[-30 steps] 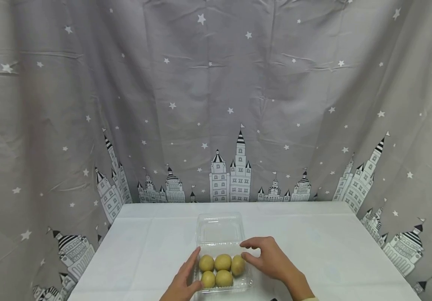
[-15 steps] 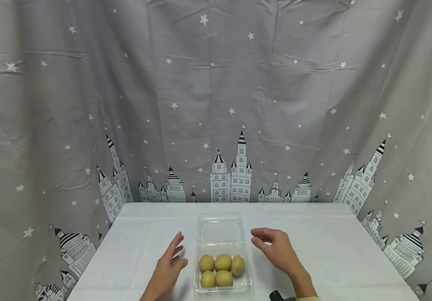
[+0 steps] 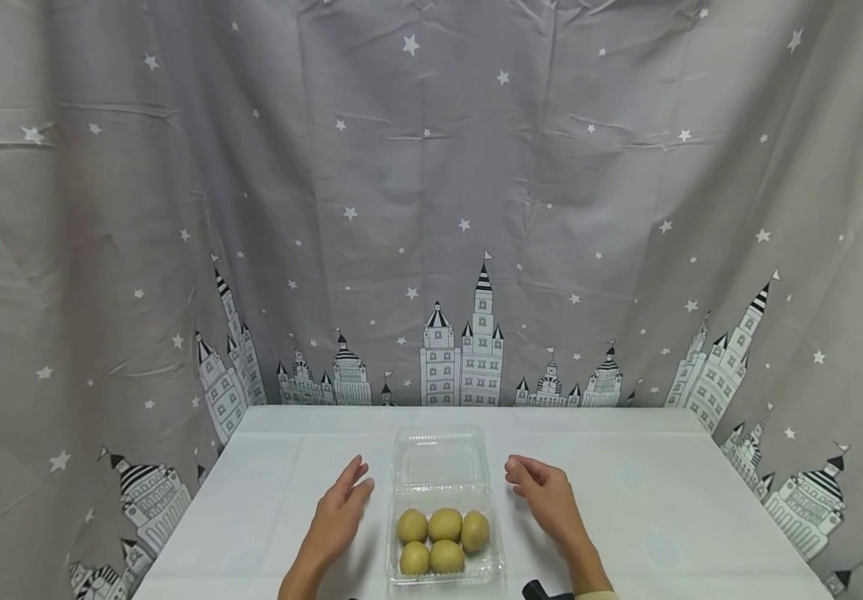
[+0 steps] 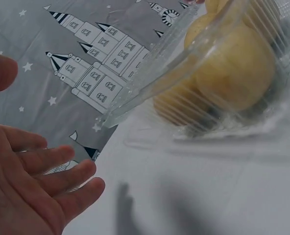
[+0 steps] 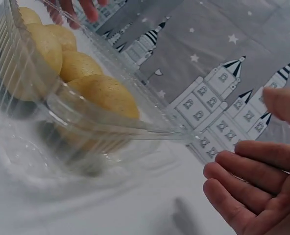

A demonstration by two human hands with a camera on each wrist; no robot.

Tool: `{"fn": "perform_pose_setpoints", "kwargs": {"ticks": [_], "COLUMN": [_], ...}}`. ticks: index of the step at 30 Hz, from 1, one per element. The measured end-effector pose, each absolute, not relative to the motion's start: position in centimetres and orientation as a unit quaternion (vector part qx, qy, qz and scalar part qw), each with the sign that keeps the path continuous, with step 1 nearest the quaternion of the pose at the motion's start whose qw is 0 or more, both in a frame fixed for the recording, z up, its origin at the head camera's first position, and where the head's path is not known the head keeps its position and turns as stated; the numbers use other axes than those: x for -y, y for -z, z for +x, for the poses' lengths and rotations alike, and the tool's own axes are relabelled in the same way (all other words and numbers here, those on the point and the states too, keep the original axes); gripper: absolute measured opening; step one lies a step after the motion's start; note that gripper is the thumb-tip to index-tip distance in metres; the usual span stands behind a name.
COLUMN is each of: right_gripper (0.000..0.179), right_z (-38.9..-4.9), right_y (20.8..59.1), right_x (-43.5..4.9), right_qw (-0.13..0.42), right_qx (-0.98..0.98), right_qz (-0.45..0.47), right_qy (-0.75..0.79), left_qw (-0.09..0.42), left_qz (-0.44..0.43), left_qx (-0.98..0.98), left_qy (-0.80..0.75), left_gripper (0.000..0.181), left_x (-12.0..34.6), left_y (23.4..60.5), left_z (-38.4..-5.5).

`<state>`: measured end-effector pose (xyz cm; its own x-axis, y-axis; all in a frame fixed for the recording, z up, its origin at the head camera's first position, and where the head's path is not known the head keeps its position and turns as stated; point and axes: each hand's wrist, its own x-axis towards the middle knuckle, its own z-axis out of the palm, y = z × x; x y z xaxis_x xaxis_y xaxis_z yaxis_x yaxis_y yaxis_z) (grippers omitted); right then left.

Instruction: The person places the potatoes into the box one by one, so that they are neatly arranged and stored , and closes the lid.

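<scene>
A clear plastic clamshell box (image 3: 442, 497) lies at the middle of the table, its lid (image 3: 439, 458) folded back away from me. Several yellow-brown rounded items like small potatoes (image 3: 445, 524) sit in the near half in two rows. Left of the box, my left hand (image 3: 335, 518) is held above the table, fingers straight and apart from the box. On the other side, my right hand (image 3: 547, 500) hovers with relaxed, slightly bent fingers, holding nothing. Both wrist views show the left palm (image 4: 27, 191) and right palm (image 5: 262, 196) facing the box's ribbed walls.
A white cloth covers the table (image 3: 626, 500). Behind and around it hangs a grey curtain (image 3: 371, 183) printed with stars and castles. A small black object (image 3: 536, 590) shows at the right wrist, by a pale sleeve (image 3: 596, 595).
Both hands have drawn away from the box: the left moved left off its side, the right moved right from the rightmost yellow item. The box and its contents have stayed put.
</scene>
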<state>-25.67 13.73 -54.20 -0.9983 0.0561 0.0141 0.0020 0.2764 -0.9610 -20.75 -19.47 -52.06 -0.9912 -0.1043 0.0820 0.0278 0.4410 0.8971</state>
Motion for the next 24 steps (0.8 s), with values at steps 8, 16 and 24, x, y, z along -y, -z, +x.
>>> {"fn": "perform_pose_setpoints", "kwargs": {"ticks": [8, 16, 24], "right_gripper": [0.072, 0.069, 0.071], "right_z": [-26.7, -26.8, -26.9], "right_y": [55.1, 55.5, 54.4], "right_x": [-12.7, -12.0, -11.7], "right_qw": [-0.013, -0.032, -0.031], "right_qx": [0.73, 0.693, 0.687], "right_qz": [-0.033, -0.04, -0.034], "right_qy": [-0.682, -0.719, -0.725], "left_qw": [0.061, 0.066, 0.093], "left_qz": [0.014, 0.001, -0.006], "left_qx": [0.826, 0.77, 0.746], "left_qy": [0.561, 0.634, 0.659], "left_gripper": [0.066, 0.062, 0.059], "left_x": [18.5, 17.3, 16.9], "left_y": [52.9, 53.4, 53.5], "left_z": [-21.7, -22.1, -22.4]}}
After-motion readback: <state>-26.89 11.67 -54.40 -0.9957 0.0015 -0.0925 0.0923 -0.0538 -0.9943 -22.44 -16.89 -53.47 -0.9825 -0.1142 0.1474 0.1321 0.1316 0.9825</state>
